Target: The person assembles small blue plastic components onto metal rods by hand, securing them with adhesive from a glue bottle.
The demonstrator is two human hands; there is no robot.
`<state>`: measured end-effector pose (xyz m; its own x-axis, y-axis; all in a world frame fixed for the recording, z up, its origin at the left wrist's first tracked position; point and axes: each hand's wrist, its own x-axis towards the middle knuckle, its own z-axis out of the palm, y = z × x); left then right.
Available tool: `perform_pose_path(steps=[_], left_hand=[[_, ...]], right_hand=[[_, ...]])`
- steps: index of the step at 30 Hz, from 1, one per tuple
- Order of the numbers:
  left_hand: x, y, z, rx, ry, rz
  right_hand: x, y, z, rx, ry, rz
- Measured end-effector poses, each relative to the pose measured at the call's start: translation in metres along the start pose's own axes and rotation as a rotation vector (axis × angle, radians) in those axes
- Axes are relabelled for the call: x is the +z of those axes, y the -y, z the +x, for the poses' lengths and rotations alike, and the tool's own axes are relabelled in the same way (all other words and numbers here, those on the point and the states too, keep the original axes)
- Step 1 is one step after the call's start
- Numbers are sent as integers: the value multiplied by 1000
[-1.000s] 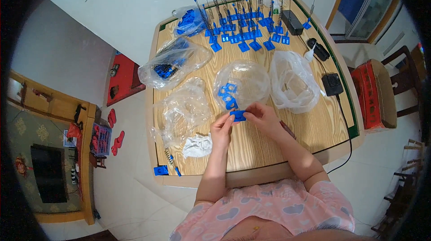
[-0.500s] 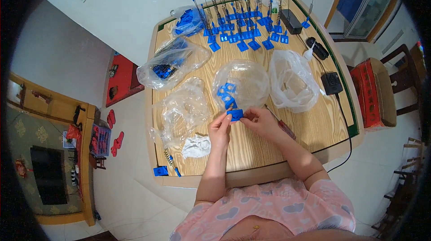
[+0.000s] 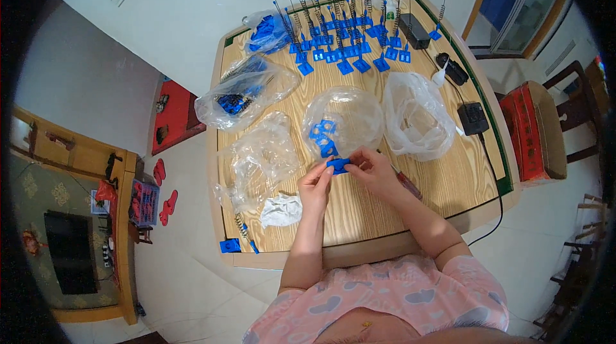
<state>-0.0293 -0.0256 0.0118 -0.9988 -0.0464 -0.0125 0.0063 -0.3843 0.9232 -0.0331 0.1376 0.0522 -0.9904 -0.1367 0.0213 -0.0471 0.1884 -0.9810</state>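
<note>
Between both hands is a small blue plastic piece (image 3: 337, 166), flat and tilted, above the near middle of the table. My left hand (image 3: 314, 185) pinches its left end, and my right hand (image 3: 374, 174) pinches its right end. Fingers hide part of its shape. Just beyond my fingertips, several blue plastic parts with holes (image 3: 326, 140) lie at the left side of a round clear plastic bag (image 3: 356, 119). A screwdriver with a dark red handle (image 3: 409, 185) rests by my right wrist.
Blue square stands with springs and thin rods (image 3: 343, 65) crowd the far side. Plastic bags (image 3: 417, 119) lie right and left. A white crumpled cloth (image 3: 281, 210), a blue block (image 3: 230, 245) and a spring piece (image 3: 246, 232) sit front left. A black adapter (image 3: 473, 117) and cables edge the right.
The blue piece has tipped in my fingers, so its broad face shows less. Both hands stay almost in place and keep hold of it.
</note>
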Motion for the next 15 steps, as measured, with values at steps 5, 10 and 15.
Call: perform_pose_path(steps=[5,10,15], left_hand=[[2,-1,-1,29,19,44],[1,-1,0,106,71,116],[-3,-1,0,97,89,152]], right_hand=[[2,-6,1,-23,-49,96],[-1,-6,2,-25,-26,100],[-5,-1,1,4,33,41]])
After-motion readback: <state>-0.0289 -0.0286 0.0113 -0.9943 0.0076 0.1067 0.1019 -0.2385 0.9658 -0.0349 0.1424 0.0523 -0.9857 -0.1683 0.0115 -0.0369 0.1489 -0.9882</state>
